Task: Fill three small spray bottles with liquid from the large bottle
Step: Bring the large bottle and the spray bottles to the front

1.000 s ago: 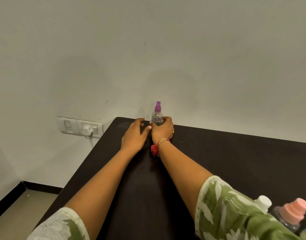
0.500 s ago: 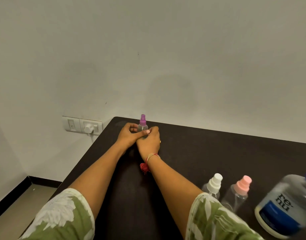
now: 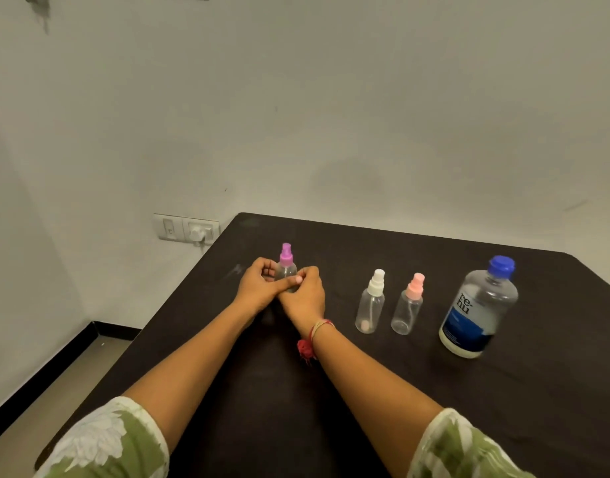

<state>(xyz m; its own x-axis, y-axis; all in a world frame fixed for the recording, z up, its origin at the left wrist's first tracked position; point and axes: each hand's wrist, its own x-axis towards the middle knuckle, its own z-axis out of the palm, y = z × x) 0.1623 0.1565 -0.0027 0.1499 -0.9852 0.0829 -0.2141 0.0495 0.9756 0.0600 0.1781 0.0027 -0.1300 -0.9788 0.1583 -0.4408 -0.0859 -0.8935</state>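
A small clear spray bottle with a purple cap [image 3: 286,262] stands upright on the black table [image 3: 382,391]. My left hand [image 3: 258,288] and my right hand [image 3: 305,293] both curl round its body, thumbs crossing in front. To the right stand a clear spray bottle with a white cap [image 3: 371,303] and one with a pink cap [image 3: 408,305], both upright and looking empty. Further right stands the large clear bottle [image 3: 477,308] with a blue cap and blue label, capped.
The table's left edge runs diagonally beside my left arm, with floor below. A wall switch and socket plate [image 3: 186,228] sits just left of the table's far corner. The wall rises right behind the table.
The view has swung right, bringing the white-capped, pink-capped and large bottles fully into sight. Both hands stay wrapped round the purple-capped bottle, which has come nearer along the table.
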